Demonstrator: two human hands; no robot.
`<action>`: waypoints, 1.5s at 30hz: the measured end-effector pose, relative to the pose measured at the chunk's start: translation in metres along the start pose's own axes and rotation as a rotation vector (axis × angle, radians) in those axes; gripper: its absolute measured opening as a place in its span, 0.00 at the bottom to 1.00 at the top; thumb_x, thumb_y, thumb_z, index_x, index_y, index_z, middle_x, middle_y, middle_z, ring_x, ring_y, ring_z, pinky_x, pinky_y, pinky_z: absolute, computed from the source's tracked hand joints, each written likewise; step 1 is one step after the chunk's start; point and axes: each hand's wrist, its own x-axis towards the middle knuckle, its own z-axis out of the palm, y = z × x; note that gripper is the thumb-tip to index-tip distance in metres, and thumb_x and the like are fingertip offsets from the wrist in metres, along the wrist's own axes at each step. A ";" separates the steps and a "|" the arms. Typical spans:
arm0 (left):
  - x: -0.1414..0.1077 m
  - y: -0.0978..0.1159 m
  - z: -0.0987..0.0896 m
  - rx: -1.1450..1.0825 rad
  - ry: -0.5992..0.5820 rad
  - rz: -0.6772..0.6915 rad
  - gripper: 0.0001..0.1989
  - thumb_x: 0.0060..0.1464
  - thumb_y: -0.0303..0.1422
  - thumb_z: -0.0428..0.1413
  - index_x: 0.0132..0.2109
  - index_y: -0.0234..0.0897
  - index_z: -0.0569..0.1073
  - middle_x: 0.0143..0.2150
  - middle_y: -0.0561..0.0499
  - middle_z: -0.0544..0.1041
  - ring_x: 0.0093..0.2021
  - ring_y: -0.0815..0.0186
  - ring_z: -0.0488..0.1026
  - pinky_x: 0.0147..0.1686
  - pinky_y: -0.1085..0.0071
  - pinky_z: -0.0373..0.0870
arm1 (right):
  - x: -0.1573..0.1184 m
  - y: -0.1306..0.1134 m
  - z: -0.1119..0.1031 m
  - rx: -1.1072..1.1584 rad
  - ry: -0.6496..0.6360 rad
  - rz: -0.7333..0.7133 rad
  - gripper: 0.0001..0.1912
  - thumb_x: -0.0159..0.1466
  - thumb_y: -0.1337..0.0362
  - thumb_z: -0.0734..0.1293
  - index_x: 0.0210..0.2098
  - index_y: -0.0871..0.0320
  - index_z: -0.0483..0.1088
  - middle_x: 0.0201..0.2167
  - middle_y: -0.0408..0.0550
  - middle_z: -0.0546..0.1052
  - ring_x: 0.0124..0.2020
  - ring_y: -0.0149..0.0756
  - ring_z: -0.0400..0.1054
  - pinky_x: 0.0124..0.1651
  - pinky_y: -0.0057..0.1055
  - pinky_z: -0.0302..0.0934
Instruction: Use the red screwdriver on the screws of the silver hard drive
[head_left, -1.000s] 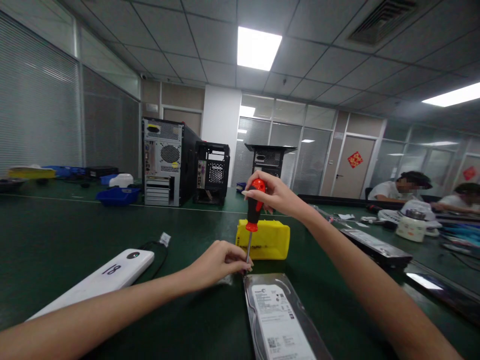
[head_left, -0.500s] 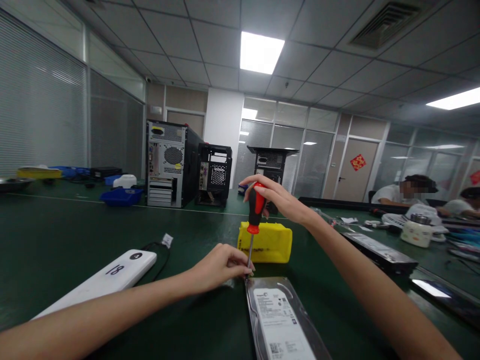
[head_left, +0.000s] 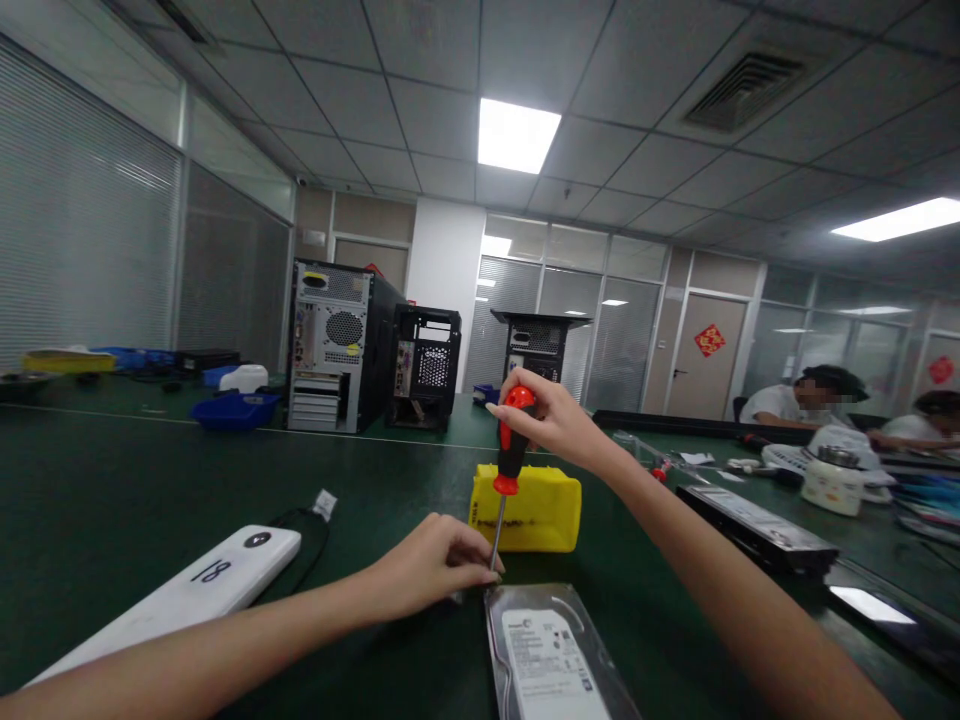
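Note:
My right hand [head_left: 546,415] is closed round the red and black handle of a screwdriver [head_left: 512,450], which stands nearly upright with its shaft pointing down. My left hand [head_left: 442,565] pinches beside the lower end of the shaft, thumb and fingers drawn together. Whether a screw sits between those fingertips is hidden. The screwdriver's tip meets them at the far left corner of a hard drive [head_left: 551,650], a silver unit with a white label lying on the table. Right behind the shaft stands a yellow plastic bin [head_left: 541,510], its open side facing me.
To the left lies a white power bank marked 18 [head_left: 180,590] with a black cable. Computer cases [head_left: 330,345] and a blue tray [head_left: 234,410] stand farther back. On the right are another drive [head_left: 757,525], a phone [head_left: 892,610] and a cream jar [head_left: 832,480]. People sit beyond.
My right hand's fingers have shifted from resting over the top of the screwdriver to gripping round its handle. The left hand keeps its place at the tip. The view has tilted up slightly.

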 end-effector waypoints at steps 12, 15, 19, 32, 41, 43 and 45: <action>0.001 -0.005 0.000 -0.039 0.032 0.036 0.12 0.55 0.35 0.54 0.41 0.31 0.77 0.38 0.46 0.79 0.37 0.63 0.76 0.38 0.72 0.70 | 0.002 0.002 0.003 0.059 -0.040 0.000 0.13 0.62 0.53 0.61 0.37 0.57 0.63 0.26 0.40 0.63 0.19 0.22 0.59 0.19 0.20 0.54; 0.001 -0.005 0.001 -0.033 0.029 0.047 0.11 0.55 0.34 0.54 0.40 0.31 0.77 0.39 0.46 0.79 0.38 0.63 0.76 0.39 0.72 0.70 | 0.001 0.002 -0.002 0.211 -0.130 0.014 0.15 0.66 0.54 0.55 0.39 0.58 0.63 0.28 0.42 0.66 0.22 0.25 0.62 0.18 0.21 0.57; 0.000 -0.001 0.001 -0.019 0.023 0.045 0.10 0.55 0.32 0.55 0.40 0.31 0.77 0.39 0.46 0.79 0.39 0.63 0.76 0.40 0.71 0.70 | 0.001 0.002 -0.006 0.372 -0.237 0.004 0.15 0.68 0.58 0.52 0.45 0.59 0.62 0.34 0.47 0.70 0.26 0.27 0.64 0.21 0.21 0.60; -0.002 0.000 0.000 -0.001 0.016 0.049 0.10 0.54 0.31 0.54 0.40 0.32 0.78 0.39 0.48 0.79 0.39 0.63 0.76 0.40 0.72 0.70 | 0.003 0.002 -0.005 0.327 -0.176 0.016 0.13 0.64 0.56 0.60 0.41 0.60 0.64 0.29 0.43 0.72 0.16 0.20 0.60 0.17 0.19 0.57; 0.002 -0.002 0.000 0.004 0.025 0.054 0.10 0.54 0.34 0.55 0.40 0.33 0.78 0.39 0.48 0.79 0.39 0.63 0.76 0.40 0.73 0.70 | 0.003 0.001 -0.001 0.139 0.001 -0.022 0.12 0.60 0.57 0.64 0.30 0.60 0.66 0.23 0.42 0.71 0.20 0.24 0.61 0.23 0.22 0.55; 0.002 0.000 -0.001 0.013 0.047 0.054 0.10 0.54 0.34 0.55 0.40 0.33 0.78 0.38 0.48 0.80 0.39 0.64 0.76 0.40 0.73 0.70 | 0.003 0.002 0.002 0.053 0.062 -0.034 0.13 0.60 0.56 0.64 0.28 0.60 0.66 0.22 0.41 0.69 0.23 0.26 0.62 0.26 0.24 0.55; 0.001 0.001 -0.001 0.001 0.078 0.051 0.10 0.54 0.34 0.56 0.40 0.33 0.78 0.38 0.49 0.80 0.39 0.64 0.76 0.41 0.73 0.70 | 0.003 0.001 0.004 -0.026 0.113 -0.064 0.14 0.61 0.55 0.63 0.28 0.60 0.66 0.23 0.42 0.69 0.24 0.27 0.61 0.28 0.25 0.54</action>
